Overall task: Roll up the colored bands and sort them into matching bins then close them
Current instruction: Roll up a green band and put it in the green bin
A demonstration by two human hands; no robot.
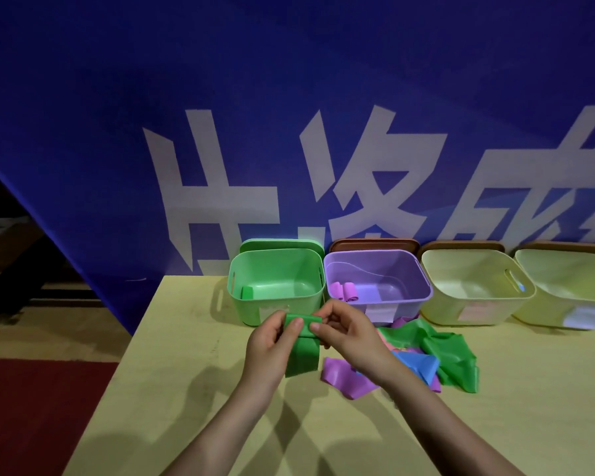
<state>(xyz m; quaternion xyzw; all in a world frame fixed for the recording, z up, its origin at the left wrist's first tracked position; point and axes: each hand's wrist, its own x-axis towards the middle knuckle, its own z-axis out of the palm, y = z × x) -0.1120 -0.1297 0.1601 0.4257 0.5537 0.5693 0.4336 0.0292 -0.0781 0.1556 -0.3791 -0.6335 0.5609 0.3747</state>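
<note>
Head view shows both hands near the table's [193, 389] front, working one green band [301, 352]. The left hand [270, 341] pinches the rolled top edge between thumb and fingers; the right hand [346, 333] grips the same roll at its other end, fingers curled round it. The tail hangs loose below the roll. Judged from here, the elastic could spring open if either pinch slackens, or wind skewed if one hand turns faster.

Just right of the hands lies the loose pile [423, 362]: one green, one blue and at least one purple band, with a pink scrap showing; the overlap hides any more.

Beyond stand four bins: one green bin [251, 266] holding one green roll [247, 292], one purple bin [416, 269] with two purple rolls [345, 292], and two pale yellow bins [437, 269], seemingly empty. Four lids [282, 243] lean behind, so every bin is open.
</note>
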